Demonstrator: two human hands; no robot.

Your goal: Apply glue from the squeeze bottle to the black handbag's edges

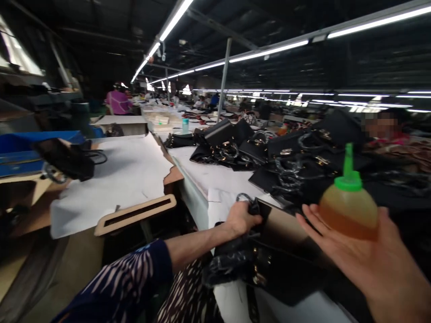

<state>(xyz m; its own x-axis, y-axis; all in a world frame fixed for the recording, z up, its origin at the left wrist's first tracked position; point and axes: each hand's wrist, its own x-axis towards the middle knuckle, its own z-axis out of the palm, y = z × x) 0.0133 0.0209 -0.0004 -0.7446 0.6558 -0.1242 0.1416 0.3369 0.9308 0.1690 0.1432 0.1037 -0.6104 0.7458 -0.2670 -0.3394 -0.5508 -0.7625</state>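
Observation:
My left hand (243,218) is closed on the upper part of a black handbag (286,269), close to its plastic-wrapped handle. The bag leans at the table edge by my lap, with gold-coloured metal fittings and a brownish panel showing. My right hand (360,260) holds a round squeeze bottle (350,211) upright, cradled between palm, fingers and thumb. The bottle has a green cap and nozzle, and amber liquid fills its lower part. Just what my left fingers grip is partly hidden.
Many black handbags (235,143) lie heaped on the table ahead. To the left are a white sheet (128,166), a tan slotted frame (138,215), another black bag (65,159) and a blue bin (20,163). A person in purple (118,102) is farther back; another person (387,130) is at right.

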